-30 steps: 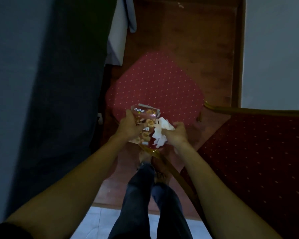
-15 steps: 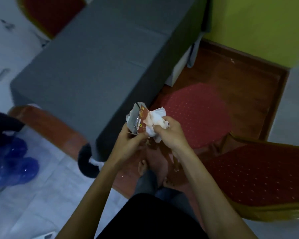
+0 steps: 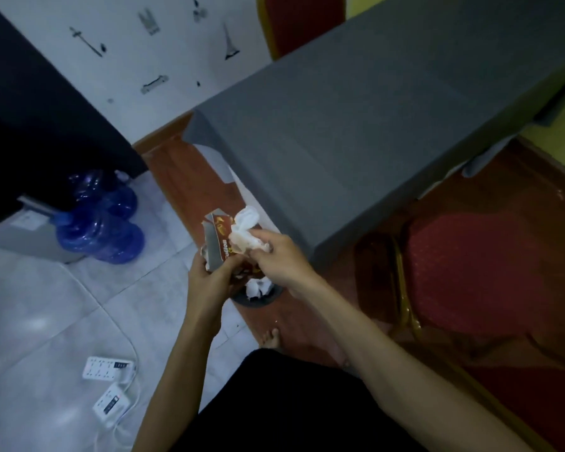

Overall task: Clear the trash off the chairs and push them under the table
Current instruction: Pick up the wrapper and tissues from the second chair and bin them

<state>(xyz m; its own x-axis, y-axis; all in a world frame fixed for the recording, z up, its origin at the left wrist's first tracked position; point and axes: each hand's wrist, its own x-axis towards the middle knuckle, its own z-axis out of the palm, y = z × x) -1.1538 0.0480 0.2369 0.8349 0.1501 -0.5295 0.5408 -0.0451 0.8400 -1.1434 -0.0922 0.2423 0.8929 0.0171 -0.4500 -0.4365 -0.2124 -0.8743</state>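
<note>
1. Closed around the lower part of a torn red snack box (image 3: pixel 218 239): fingers of the left hand (image 3: pixel 209 275), thumb across the front face.
2. Pinched on a crumpled white tissue (image 3: pixel 245 230): fingertips of the right hand (image 3: pixel 274 252), pressed against the box's open top.
3. Held together in mid-air, box and tissue touching, directly above a small dark waste bin (image 3: pixel 258 296).
4. Seen inside the bin, partly hidden by the hands: more white crumpled paper.
5. Placed on the reddish-brown floor strip, just beside the near corner of the grey-covered table (image 3: pixel 356 125): the bin itself.
6. Stood to the right of the table, seat clear of trash and not under the tabletop: a red dotted chair (image 3: pixel 477 272) with a gold frame.
7. Glimpsed past the far edge of the table: a second red chair (image 3: pixel 304 21).
8. Visible below the wrists: a bare foot (image 3: pixel 271 337) on the floor.
9. Clustered at left on the pale tiles: blue water jugs (image 3: pixel 101 230).
10. Left lying nearer the camera: two white power strips (image 3: pixel 108 368) with their cable.
</note>
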